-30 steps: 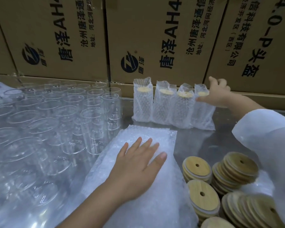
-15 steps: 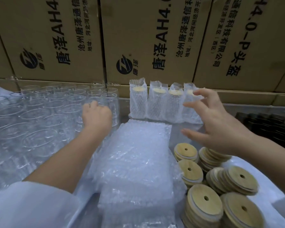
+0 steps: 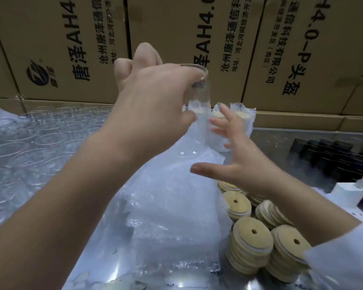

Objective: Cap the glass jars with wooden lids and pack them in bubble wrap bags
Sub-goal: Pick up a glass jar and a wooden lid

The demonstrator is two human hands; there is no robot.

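Cardboard boxes (image 3: 176, 38) with printed faces, walling the rear. Desk (image 3: 281, 143), metal-topped. Empty glass jars (image 3: 40, 143) massed at left. Bubble wrap bags (image 3: 172, 206), stacked flat at centre. Wooden lids (image 3: 252, 243), holed, in stacks at lower right. Wrapped jars (image 3: 241, 116), lidded, upright against the boxes. Left hand (image 3: 155, 105) has its fingers curled round one glass jar (image 3: 198, 91), held up above the bags. Right hand (image 3: 245, 164) near, lower right of it, with fingers spread, holding nothing.

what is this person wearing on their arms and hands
Both hands are bare: no gloves, rings or watch show on the left hand or the right hand. A white sleeve covers the right arm up near the elbow, leaving the forearm uncovered. The left forearm shows no sleeve in this view.
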